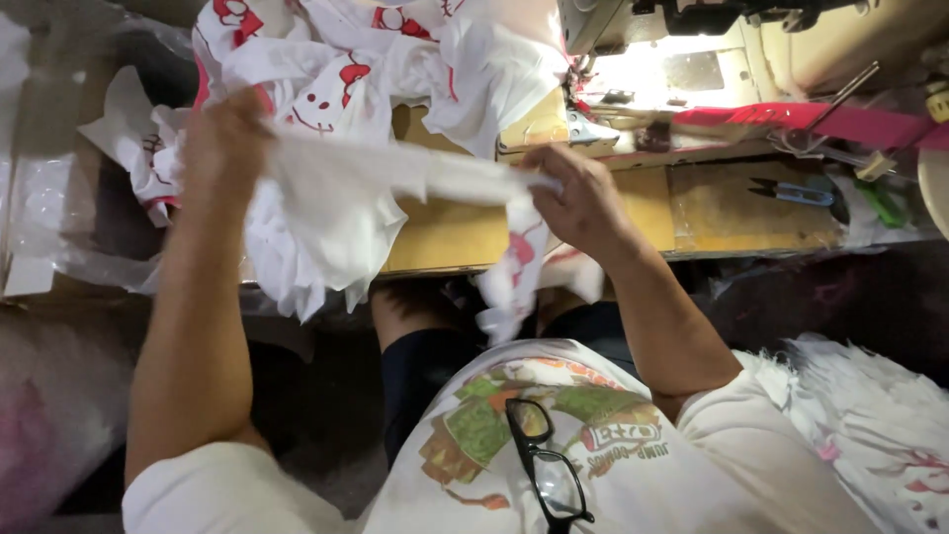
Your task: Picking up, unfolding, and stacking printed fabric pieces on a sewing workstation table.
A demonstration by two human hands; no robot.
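Counts from the head view:
- hands: 2, left hand (225, 138) and right hand (583, 203), both gripping one stretched white cloth piece (395, 173)
- white cloth with red print: 1 heap on the table (395, 49), separate pieces inside it can't be counted; 1 more heap at lower right (870, 415)
- sewing machine (692, 40): 1
- wooden table (445, 237): 1
- thread snips, blue handle (791, 191): 1
- red fabric strip (840, 121): 1
- green item beside the snips (885, 205): 1, kind unclear
- black-framed glasses (544, 465) hung on the shirt: 1 pair
- clear plastic bag at left (49, 198): 1
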